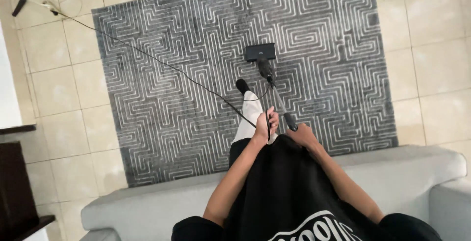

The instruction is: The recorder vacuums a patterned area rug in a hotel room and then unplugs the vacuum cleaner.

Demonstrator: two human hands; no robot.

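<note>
1. Right now the right hand (300, 134) is out in front of the body, with its fingers closed around the top end of the long thin grey vacuum pole (280, 104).
2. That arm is bent at the elbow and comes from the lower right, over the black shirt (289, 192).
3. The left hand (265, 127) is just beside the right one, a little to its left. Its fingers are curled around the thin black power cord (162, 62), pinching it where it hangs down.
4. The left arm is almost straight and points up and away from the body.
5. The pole slants away from the hands to the flat black vacuum head (260, 52), which sits on the grey rug with the white maze pattern (196, 98), near its middle and well apart from the hands.
6. The cord runs from the left hand across the rug to the far left corner, over the pale beige floor tiles (54, 74).
7. One leg in light trousers with a black sock (243, 86) stands on the rug, just to the left of the pole and under the cord.
8. A light grey sofa (402, 172) lies along the near edge of the rug, under the arms.
9. Some dark wooden furniture (14, 182) stands at the left edge.
</note>
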